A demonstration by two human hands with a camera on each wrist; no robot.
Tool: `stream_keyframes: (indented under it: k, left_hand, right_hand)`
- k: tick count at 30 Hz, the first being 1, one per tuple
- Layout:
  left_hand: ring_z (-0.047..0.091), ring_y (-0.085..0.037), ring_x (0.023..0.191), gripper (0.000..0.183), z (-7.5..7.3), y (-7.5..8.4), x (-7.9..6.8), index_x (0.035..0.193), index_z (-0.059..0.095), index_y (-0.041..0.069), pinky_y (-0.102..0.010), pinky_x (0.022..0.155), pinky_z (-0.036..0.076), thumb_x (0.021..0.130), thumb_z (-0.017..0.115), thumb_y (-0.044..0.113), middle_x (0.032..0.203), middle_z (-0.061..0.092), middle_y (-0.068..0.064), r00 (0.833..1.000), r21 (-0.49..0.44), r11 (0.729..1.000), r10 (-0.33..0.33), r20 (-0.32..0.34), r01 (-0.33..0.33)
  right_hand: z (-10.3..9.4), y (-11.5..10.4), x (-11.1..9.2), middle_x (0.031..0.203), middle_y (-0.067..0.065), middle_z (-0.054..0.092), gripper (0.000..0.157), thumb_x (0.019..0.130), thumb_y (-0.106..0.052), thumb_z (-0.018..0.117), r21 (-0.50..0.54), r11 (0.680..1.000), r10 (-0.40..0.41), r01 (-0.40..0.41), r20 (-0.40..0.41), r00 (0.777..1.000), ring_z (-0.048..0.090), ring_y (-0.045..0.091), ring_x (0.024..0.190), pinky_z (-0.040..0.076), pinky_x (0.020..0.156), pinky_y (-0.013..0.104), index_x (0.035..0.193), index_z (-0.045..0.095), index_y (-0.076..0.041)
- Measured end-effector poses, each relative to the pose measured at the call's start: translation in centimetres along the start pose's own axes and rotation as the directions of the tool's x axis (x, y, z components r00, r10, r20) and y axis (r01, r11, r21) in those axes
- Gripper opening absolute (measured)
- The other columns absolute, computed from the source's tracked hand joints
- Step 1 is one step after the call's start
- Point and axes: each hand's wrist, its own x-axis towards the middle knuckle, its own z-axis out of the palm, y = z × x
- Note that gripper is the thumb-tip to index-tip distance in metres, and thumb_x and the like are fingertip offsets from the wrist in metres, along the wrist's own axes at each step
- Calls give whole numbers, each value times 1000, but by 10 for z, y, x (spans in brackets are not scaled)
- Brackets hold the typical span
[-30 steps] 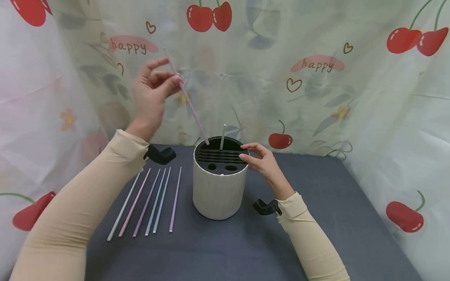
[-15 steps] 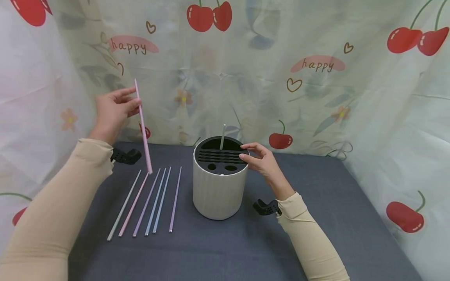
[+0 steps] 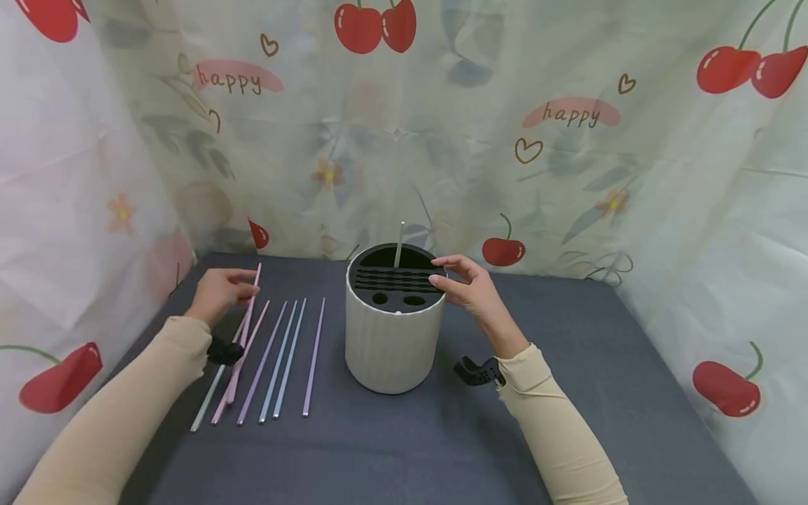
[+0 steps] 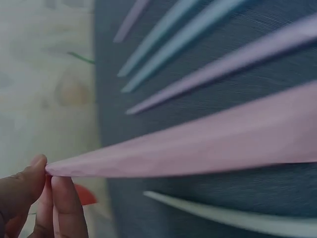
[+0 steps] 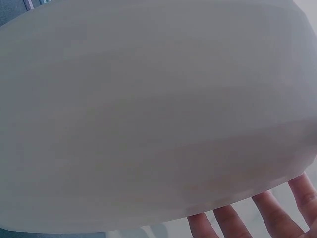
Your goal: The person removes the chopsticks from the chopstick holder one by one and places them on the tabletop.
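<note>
My left hand [image 3: 217,294] pinches a pink chopstick [image 4: 198,146] near its thin far end, between thumb and fingertips. It slants low over the left side of a row, overlapping a second pink chopstick [image 3: 222,410] and a pale green one [image 3: 205,407] in the head view. My right hand [image 3: 478,298] holds the upper right side of a white ribbed utensil holder [image 3: 391,358], thumb at the rim. In the right wrist view, the holder's wall [image 5: 148,114] fills most of the picture, with the fingers [image 5: 277,215] along its lower edge. One pale green chopstick [image 3: 400,245] stands inside it.
Right of the held chopstick lie a purple chopstick [image 3: 261,365], two blue ones [image 3: 290,361] and another purple one [image 3: 314,361]. The holder's black top [image 3: 399,298] has slots and round holes. A cherry-printed curtain [image 3: 404,140] surrounds the dark tablecloth [image 3: 543,393].
My left hand has carried the pink chopstick from above the holder leftward, then down to the row on the table. My right hand has stayed at the holder.
</note>
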Motion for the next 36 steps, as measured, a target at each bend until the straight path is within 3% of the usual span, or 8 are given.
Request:
stream_keyframes:
  k: [3,10,17,22,27,36]
  left_hand:
    - [66,-20,83,40,9,-11,0,131,55,-6,-39,81,59,94,62,8,119,60,-29,999,19,999,-30,30,30]
    - [65,-16,76,39,23,-27,4,128,58,-7,-32,71,60,91,64,3,117,61,-29,996,38,998,-57,64,55]
    - [64,-13,69,38,35,-32,5,123,62,-7,-26,63,58,87,68,2,123,57,-32,994,65,994,-94,60,90]
    - [64,-13,66,34,42,-32,4,117,65,-8,-27,61,58,85,70,2,114,61,-30,995,113,990,-89,50,83]
    - [63,-13,61,31,45,-29,4,111,67,-9,-27,58,58,82,73,1,104,65,-28,996,160,984,-84,30,78]
    - [62,-11,59,32,47,-28,7,110,67,-9,-25,54,56,81,75,2,108,63,-30,992,188,975,-126,19,120]
  right_hand:
    - [0,0,0,140,8,47,35,90,-18,68,1,1000,4,-4,-2,1000,50,28,127,44,103,54,122,58,-10]
    - [0,0,0,141,7,47,37,90,-19,69,-14,1000,5,-5,-5,1000,50,28,128,45,103,54,124,57,-9]
    - [0,1,0,142,7,47,37,90,-19,69,-11,1000,0,0,-3,1000,48,29,129,44,103,55,124,57,-9]
    - [-1,1,0,141,7,47,37,90,-19,69,-17,1000,1,-1,-3,1000,48,29,129,44,103,55,124,57,-10]
    - [-1,1,0,141,7,47,38,90,-19,69,-14,1000,-2,2,-2,1000,49,28,128,44,103,54,124,57,-10]
    - [-1,2,0,141,7,46,38,90,-20,69,-22,1000,-7,6,-2,1000,51,29,127,45,103,54,125,57,-9]
